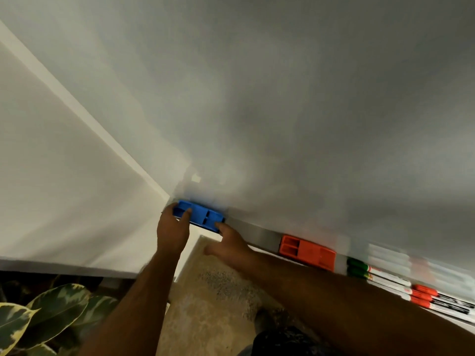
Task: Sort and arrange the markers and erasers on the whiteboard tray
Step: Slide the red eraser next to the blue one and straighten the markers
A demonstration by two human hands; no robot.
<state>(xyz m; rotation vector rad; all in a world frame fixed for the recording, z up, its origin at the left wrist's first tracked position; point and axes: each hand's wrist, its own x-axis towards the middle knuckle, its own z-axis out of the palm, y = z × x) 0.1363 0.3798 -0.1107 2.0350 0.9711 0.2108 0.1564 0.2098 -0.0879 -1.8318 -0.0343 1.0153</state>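
Blue eraser (pixel 199 216) sits at the far left end of the tray (pixel 253 231), w/ the orange eraser (pixel 308 252) & markers (pixel 390 281) further right. Left hand (pixel 172 231) holds its left end; right hand (pixel 227 244) is open, one fingertip on its right end. Looks light, hard plastic, prob not slippery. Best held by both short ends.

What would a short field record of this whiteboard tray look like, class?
tray: runs along the whiteboard's lower edge
blue eraser: at the tray's left end
left hand: grips the blue eraser's left end
right hand: fingertip at its right end
orange eraser: further right, apart
markers: lying lengthwise at the right, green and orange caps
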